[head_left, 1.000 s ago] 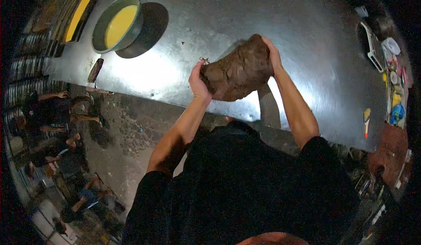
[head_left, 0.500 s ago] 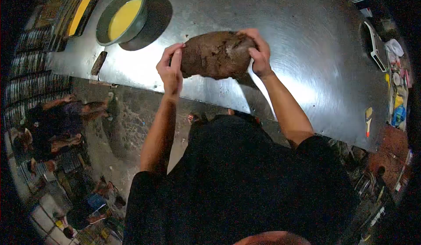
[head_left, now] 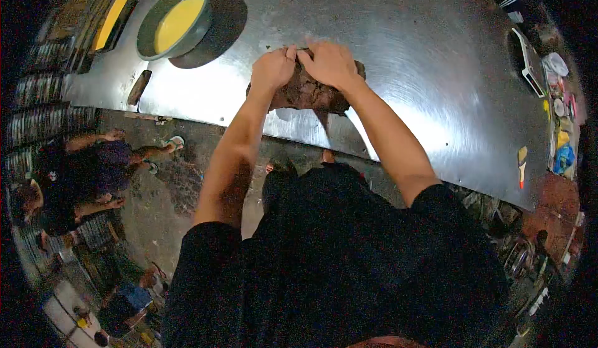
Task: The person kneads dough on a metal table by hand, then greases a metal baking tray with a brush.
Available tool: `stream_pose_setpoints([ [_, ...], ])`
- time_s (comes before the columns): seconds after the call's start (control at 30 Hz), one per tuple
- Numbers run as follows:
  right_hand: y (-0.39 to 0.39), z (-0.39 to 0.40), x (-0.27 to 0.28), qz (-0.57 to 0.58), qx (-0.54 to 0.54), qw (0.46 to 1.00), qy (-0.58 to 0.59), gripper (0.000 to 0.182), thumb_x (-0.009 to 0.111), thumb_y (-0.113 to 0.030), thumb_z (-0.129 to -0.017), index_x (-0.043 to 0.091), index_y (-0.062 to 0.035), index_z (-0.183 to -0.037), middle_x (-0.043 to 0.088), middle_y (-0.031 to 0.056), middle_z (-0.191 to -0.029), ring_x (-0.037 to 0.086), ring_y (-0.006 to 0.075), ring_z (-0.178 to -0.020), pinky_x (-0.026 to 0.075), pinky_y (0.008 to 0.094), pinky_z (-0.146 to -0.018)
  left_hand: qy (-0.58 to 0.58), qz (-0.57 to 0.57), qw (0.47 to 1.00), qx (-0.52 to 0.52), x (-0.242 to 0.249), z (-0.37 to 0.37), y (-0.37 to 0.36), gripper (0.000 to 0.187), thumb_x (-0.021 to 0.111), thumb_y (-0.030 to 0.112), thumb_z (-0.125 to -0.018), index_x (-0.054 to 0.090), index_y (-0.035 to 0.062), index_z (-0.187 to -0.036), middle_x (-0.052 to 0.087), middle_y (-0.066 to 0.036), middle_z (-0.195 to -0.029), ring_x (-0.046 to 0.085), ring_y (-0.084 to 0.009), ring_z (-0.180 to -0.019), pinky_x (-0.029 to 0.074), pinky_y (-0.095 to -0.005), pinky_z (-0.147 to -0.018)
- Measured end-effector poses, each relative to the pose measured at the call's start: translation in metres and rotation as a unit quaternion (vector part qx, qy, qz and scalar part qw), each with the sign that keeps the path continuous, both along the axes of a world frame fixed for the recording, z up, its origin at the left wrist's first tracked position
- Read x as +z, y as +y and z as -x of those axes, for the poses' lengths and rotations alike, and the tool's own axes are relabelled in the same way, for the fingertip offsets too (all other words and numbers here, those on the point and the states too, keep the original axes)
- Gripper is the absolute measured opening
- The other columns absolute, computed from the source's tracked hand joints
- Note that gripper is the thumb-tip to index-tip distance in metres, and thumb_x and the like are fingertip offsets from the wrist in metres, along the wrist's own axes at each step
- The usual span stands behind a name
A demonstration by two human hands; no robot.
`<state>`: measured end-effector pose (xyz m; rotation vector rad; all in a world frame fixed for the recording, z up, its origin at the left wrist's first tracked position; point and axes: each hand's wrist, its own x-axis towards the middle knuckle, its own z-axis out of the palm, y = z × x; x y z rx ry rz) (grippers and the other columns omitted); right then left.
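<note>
A brown, dough-like slab (head_left: 308,93) with a cracked surface is under both my hands, over the near part of the metal table (head_left: 398,30). On its upper left part, my left hand (head_left: 274,69) is closed with the fingers curled over the far edge. Close beside it, my right hand (head_left: 330,63) curls over the upper right part, its fingertips blurred. Both palms cover much of the slab, and its lower edge shows between my forearms.
A green bowl of yellow liquid (head_left: 180,24) stands at the upper left, near a dark short bar (head_left: 139,88). A brush (head_left: 522,166) and a white-edged object (head_left: 528,65) lie at the right. People (head_left: 93,167) are at the left beyond the table.
My hands have moved from the two ends of the slab inward and onto its top, close together. The slab now looks shorter and partly folded. A person at the left has moved an arm.
</note>
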<state>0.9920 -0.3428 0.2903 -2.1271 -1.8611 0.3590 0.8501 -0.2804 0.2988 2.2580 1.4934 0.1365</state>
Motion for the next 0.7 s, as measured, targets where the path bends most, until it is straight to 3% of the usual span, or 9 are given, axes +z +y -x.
stream_pose_setpoints([
  [0.07, -0.030, 0.002, 0.001, 0.062, 0.014, 0.998, 0.030, 0.047, 0.051, -0.042, -0.087, 0.063, -0.0035, -0.111, 0.061, 0.0169, -0.119, 0.056, 0.0340, -0.110, 0.042, 0.0465, -0.094, -0.027, 0.042, 0.999, -0.004, -0.011, 0.018, -0.032, 0.028, 0.052, 0.024, -0.091, 0.067, 0.0028, -0.103, 0.067, -0.019, -0.102, 0.062, -0.0382, -0.096, 0.047, -0.0429, -0.088],
  [0.13, -0.064, 0.007, -0.007, -0.190, 0.049, 0.980, 0.036, 0.049, 0.056, -0.041, -0.083, 0.060, -0.0067, -0.118, 0.057, 0.0152, -0.125, 0.051, 0.0329, -0.119, 0.035, 0.0482, -0.102, -0.157, -0.144, 0.975, -0.057, -0.024, 0.035, -0.066, 0.035, 0.053, 0.025, -0.091, 0.060, 0.0034, -0.118, 0.060, -0.017, -0.121, 0.053, -0.0371, -0.114, 0.040, -0.0454, -0.099],
  [0.2, -0.106, 0.021, -0.006, -0.263, 0.057, 0.963, 0.000, 0.049, 0.059, -0.038, -0.081, 0.059, -0.0093, -0.121, 0.054, 0.0134, -0.130, 0.047, 0.0327, -0.124, 0.028, 0.0505, -0.107, -0.157, -0.245, 0.953, -0.087, -0.029, 0.056, -0.110, 0.042, 0.055, 0.022, -0.090, 0.053, 0.0039, -0.128, 0.046, -0.016, -0.138, 0.039, -0.0382, -0.129, 0.030, -0.0517, -0.106],
  [0.33, -0.156, 0.018, -0.022, -0.256, 0.111, 0.960, 0.022, 0.053, 0.061, -0.036, -0.081, 0.055, -0.0118, -0.129, 0.047, 0.0141, -0.138, 0.040, 0.0355, -0.130, 0.020, 0.0554, -0.110, -0.150, -0.170, 0.965, -0.129, -0.013, 0.085, -0.146, 0.051, 0.058, 0.019, -0.088, 0.046, 0.0045, -0.135, 0.035, -0.018, -0.147, 0.031, -0.0408, -0.135, 0.024, -0.0560, -0.108],
  [0.4, -0.164, 0.010, -0.024, -0.267, 0.079, 0.960, 0.022, 0.055, 0.062, -0.035, -0.082, 0.052, -0.0150, -0.132, 0.041, 0.0157, -0.143, 0.031, 0.0386, -0.136, 0.013, 0.0594, -0.111, -0.204, -0.108, 0.953, -0.195, -0.012, 0.105, -0.128, 0.059, 0.063, 0.016, -0.085, 0.041, 0.0053, -0.139, 0.028, -0.019, -0.150, 0.025, -0.0404, -0.139, 0.019, -0.0568, -0.110],
  [0.43, -0.175, 0.006, -0.035, -0.256, 0.052, 0.965, 0.033, 0.057, 0.062, -0.036, -0.083, 0.048, -0.0183, -0.135, 0.034, 0.0192, -0.147, 0.020, 0.0426, -0.140, 0.008, 0.0661, -0.109, -0.162, -0.143, 0.957, -0.194, -0.007, 0.114, -0.124, 0.065, 0.065, 0.018, -0.085, 0.036, 0.0058, -0.142, 0.026, -0.019, -0.152, 0.022, -0.0401, -0.140, 0.016, -0.0576, -0.111],
  [0.53, -0.182, 0.024, -0.054, -0.209, 0.043, 0.977, 0.031, 0.058, 0.062, -0.037, -0.083, 0.047, -0.0195, -0.136, 0.031, 0.0213, -0.148, 0.018, 0.0436, -0.140, 0.007, 0.0698, -0.106, -0.166, -0.105, 0.957, -0.214, -0.032, 0.113, -0.122, 0.067, 0.066, 0.021, -0.084, 0.037, 0.0059, -0.142, 0.027, -0.019, -0.151, 0.020, -0.0403, -0.141, 0.016, -0.0583, -0.111],
  [0.57, -0.174, 0.026, -0.069, -0.250, 0.027, 0.968, 0.005, 0.060, 0.057, -0.043, -0.084, 0.045, -0.0192, -0.138, 0.032, 0.0224, -0.147, 0.024, 0.0454, -0.137, 0.010, 0.0712, -0.104, -0.166, -0.156, 0.954, -0.194, -0.039, 0.103, -0.123, 0.068, 0.067, 0.023, -0.082, 0.038, 0.0063, -0.142, 0.029, -0.020, -0.150, 0.023, -0.0403, -0.139, 0.017, -0.0588, -0.109],
  [0.7, -0.103, 0.014, -0.058, -0.275, -0.036, 0.961, 0.001, 0.062, 0.047, -0.053, -0.083, 0.053, -0.0150, -0.131, 0.039, 0.0204, -0.143, 0.034, 0.0418, -0.132, 0.018, 0.0666, -0.102, -0.165, -0.158, 0.969, -0.094, -0.030, 0.059, -0.083, 0.063, 0.061, 0.025, -0.080, 0.043, 0.0060, -0.138, 0.038, -0.014, -0.145, 0.031, -0.0382, -0.135, 0.020, -0.0552, -0.109],
])
